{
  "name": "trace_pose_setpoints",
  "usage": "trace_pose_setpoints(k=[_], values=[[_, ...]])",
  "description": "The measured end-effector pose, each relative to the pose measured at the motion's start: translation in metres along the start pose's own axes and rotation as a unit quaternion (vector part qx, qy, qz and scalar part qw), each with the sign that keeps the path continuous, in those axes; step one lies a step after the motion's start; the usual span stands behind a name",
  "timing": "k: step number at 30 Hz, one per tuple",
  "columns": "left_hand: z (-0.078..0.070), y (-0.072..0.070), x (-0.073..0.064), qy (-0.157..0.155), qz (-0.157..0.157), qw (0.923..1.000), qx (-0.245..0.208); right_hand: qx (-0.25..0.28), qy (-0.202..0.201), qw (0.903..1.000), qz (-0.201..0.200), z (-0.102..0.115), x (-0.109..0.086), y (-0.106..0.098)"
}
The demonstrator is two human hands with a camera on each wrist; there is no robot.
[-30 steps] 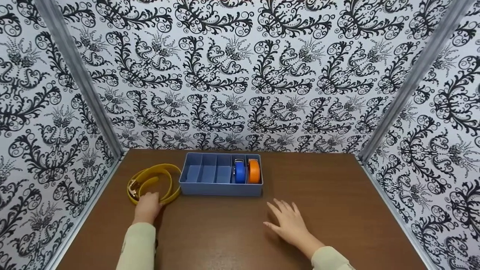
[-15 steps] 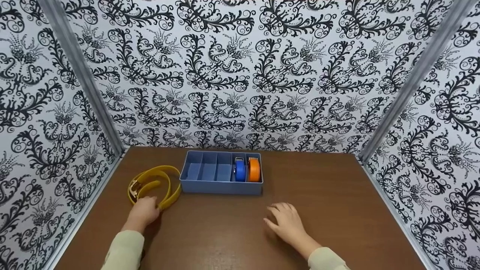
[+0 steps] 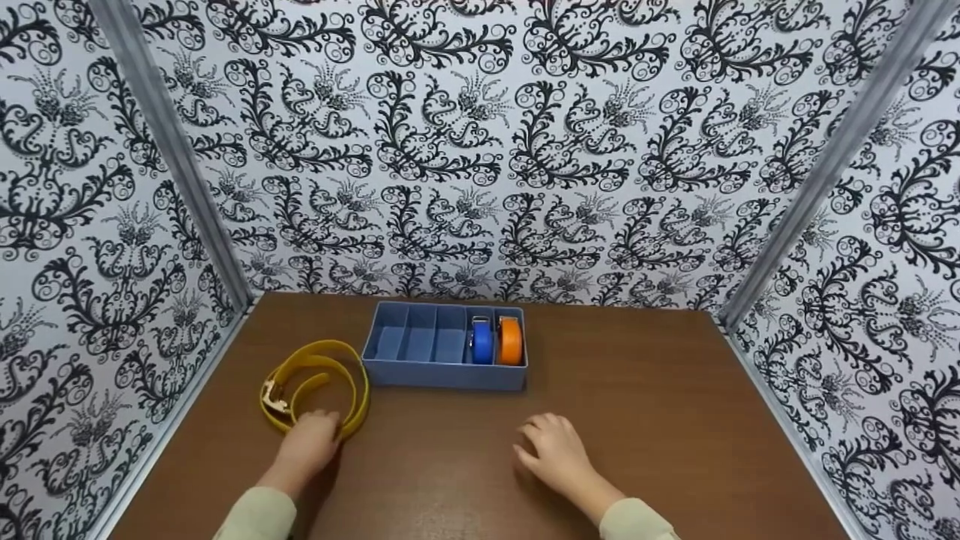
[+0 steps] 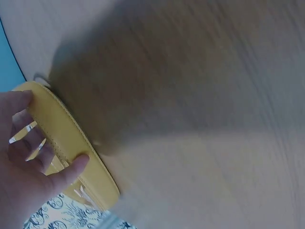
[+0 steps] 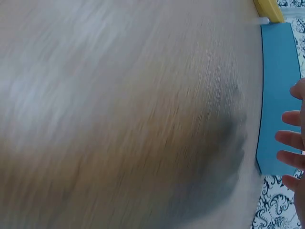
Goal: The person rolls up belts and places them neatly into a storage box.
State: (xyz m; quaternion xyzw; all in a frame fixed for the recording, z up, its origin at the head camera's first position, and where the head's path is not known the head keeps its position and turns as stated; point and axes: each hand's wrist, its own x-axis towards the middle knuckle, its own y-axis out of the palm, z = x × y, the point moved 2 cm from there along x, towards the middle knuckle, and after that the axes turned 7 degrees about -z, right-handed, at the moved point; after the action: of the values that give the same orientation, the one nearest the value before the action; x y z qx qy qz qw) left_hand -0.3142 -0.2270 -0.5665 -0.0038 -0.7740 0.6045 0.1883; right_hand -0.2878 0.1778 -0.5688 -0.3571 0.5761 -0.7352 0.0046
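Note:
A yellow belt [image 3: 358,390] with a gold buckle [image 3: 274,397] lies loosely coiled on its edge at the table's left. My left hand [image 3: 309,442] pinches the near side of this coil. In the left wrist view, the thumb presses the outer face of the belt [image 4: 71,138] while the other fingers reach behind it. My right hand [image 3: 556,454] is held over the table, its fingers loosely bent and holding nothing. Behind and between the hands stands a blue divided box [image 3: 442,375]. Its two right compartments hold a rolled blue belt [image 3: 482,343] and a rolled orange belt [image 3: 511,342].
The brown wooden table [image 3: 637,375] is enclosed by patterned black-and-white walls [image 3: 480,150]. Grey metal posts [image 3: 176,157] stand at the back corners. The coil sits right beside the box's left end.
The yellow belt has slid toward me and slightly right in my left hand's grip. My right hand has come nearer and a little left, its fingers bending more.

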Motion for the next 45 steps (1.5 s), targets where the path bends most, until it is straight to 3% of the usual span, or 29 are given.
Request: trace_pose_setpoints(k=[4,14,23,29,40,45], values=[[-0.007,0.003,-0.004,0.010,0.002,0.9999,-0.007,0.011,-0.007,0.9995,0.027,0.010,0.004,0.003],[-0.025,0.008,-0.010,0.000,0.066,0.9959,-0.062,0.018,-0.057,0.9975,0.037,0.033,0.011,0.010],[-0.052,0.017,-0.016,0.094,0.040,0.9926,-0.066,0.029,-0.094,0.9944,0.040,0.048,0.013,0.016],[-0.072,0.021,-0.017,0.155,0.030,0.9840,-0.082,0.045,-0.102,0.9924,0.051,0.056,0.013,0.020],[-0.117,0.032,-0.009,0.196,0.031,0.9782,-0.062,0.071,-0.078,0.9904,0.090,0.051,0.014,0.020],[-0.137,0.038,-0.004,0.210,0.056,0.9736,-0.069,0.064,-0.108,0.9896,0.069,0.040,0.010,0.017]])
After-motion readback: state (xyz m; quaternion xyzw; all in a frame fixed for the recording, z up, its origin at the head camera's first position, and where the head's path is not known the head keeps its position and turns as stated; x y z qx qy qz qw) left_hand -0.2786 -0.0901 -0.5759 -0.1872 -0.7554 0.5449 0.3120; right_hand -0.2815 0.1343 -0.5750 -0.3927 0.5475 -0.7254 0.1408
